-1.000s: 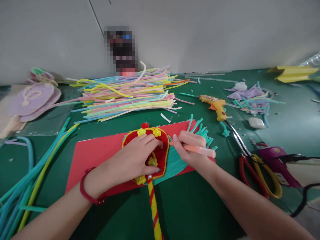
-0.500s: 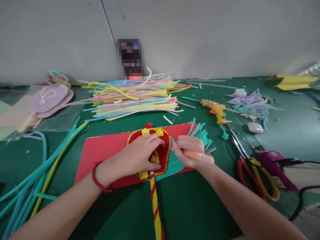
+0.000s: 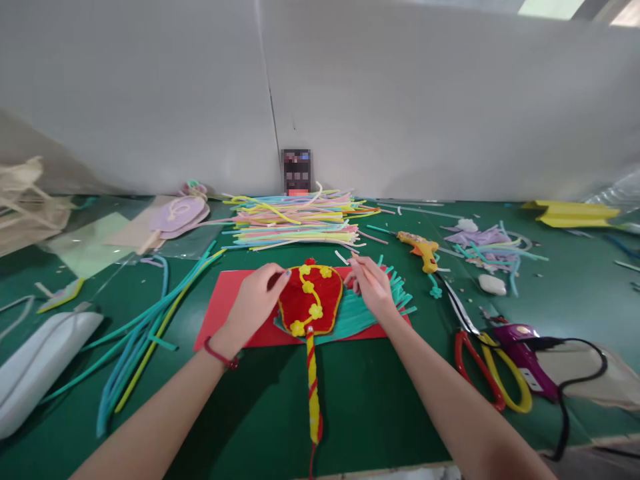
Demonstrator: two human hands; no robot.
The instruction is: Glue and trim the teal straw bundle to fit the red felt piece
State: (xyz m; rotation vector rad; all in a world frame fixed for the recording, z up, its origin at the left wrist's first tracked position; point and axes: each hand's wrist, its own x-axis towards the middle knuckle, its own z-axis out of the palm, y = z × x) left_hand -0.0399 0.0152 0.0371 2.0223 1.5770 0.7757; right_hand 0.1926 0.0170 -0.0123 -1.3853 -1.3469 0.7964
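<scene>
A red hand fan [image 3: 327, 293] with a yellow edge, a yellow stem and yellow flowers lies face up. Its handle [image 3: 313, 387] is wound in yellow and red and points towards me. Under it is a teal fringed sheet [image 3: 357, 323] of joined strips, on top of a red board [image 3: 220, 307]. My left hand [image 3: 260, 297] is at the fan's upper left edge, fingers loosely bent, with a gap between thumb and forefinger; whether it touches the fan is unclear. My right hand [image 3: 373, 283] grips an orange pencil-like pen [image 3: 369, 274] above the teal sheet.
Pastel pipe cleaners [image 3: 295, 223] are piled at the back. Right stand a yellow glue gun [image 3: 420, 250], scissors [image 3: 490, 373] and a purple corded tool [image 3: 525, 360]. Teal and yellow strips [image 3: 145, 333], a lilac fan [image 3: 177, 213] and a white device [image 3: 47, 360] lie left.
My left hand has drawn off the fan's face to its left edge, uncovering the flowers. My right hand with the pen has moved up, away from the fan's right edge. The view has tilted up.
</scene>
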